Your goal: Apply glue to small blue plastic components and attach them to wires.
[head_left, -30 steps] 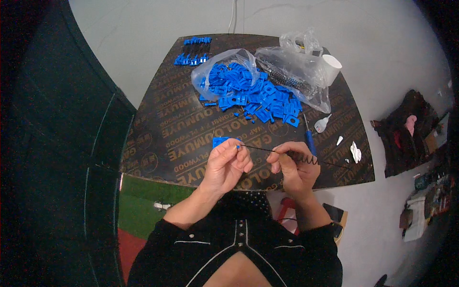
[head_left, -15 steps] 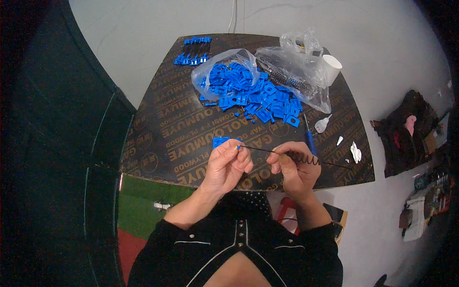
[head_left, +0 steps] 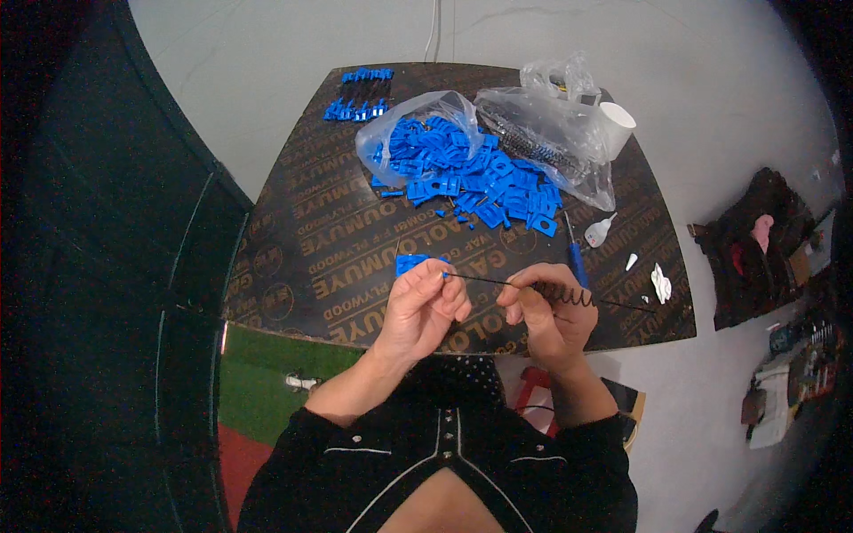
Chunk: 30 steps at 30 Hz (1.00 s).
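A black coil spring [head_left: 573, 294] with long straight wire ends stretches between my two hands above the near part of the table. My left hand [head_left: 410, 309] is closed in a pinch on a tiny blue plastic piece [head_left: 444, 274] at the spring's left wire end. The fingers hide most of that piece. My right hand [head_left: 558, 330] grips the spring where the straight wire meets the coils, thumb against fingers. The other wire end sticks out to the right past that hand. Just behind my left hand lies a flat blue plastic part [head_left: 409, 261], partly covered.
Blue plastic parts [head_left: 489, 182] spill in a heap from a clear bag [head_left: 373, 147]. Another clear bag [head_left: 569, 169] holds black springs, beside a white cup [head_left: 617, 129]. Finished-looking blue-and-black pieces [head_left: 360, 95] line the far left. A blue-handled screwdriver [head_left: 577, 263] lies behind my right hand.
My right hand's fingers have shifted very slightly on the spring. My left hand keeps its pinch in the same place, and the things on the table have not moved.
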Motion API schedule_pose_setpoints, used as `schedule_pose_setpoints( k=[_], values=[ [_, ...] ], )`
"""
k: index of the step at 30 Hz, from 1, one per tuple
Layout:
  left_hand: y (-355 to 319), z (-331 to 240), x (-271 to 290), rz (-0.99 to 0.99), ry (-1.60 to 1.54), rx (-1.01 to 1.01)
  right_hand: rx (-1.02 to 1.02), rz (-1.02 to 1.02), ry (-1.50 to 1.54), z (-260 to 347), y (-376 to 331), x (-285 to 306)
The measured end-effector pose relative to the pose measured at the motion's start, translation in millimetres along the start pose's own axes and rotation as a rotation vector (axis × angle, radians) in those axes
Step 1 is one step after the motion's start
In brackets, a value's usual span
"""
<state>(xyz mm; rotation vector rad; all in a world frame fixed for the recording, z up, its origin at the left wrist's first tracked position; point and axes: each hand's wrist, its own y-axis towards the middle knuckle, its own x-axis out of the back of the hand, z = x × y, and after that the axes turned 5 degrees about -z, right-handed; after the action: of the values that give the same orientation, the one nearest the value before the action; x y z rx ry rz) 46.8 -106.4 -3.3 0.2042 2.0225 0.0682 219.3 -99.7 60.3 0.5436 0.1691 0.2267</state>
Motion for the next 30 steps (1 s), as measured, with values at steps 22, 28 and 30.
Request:
schedule_pose_setpoints(
  k=[22,28,30],
  values=[
    [0.4,0.6,1.6,-0.009,0.035,-0.01,-0.003,0.042,-0.055,1.9,3.3,1.9],
    [-0.8,2.8,3.9,-0.059,0.207,-0.066,-0.118,0.07,-0.204,10.8,19.0,1.2],
    [-1.6,3.0,2.3,-0.073,0.2,-0.067,-0.116,0.079,-0.177,9.8,21.5,0.3]
  ],
)
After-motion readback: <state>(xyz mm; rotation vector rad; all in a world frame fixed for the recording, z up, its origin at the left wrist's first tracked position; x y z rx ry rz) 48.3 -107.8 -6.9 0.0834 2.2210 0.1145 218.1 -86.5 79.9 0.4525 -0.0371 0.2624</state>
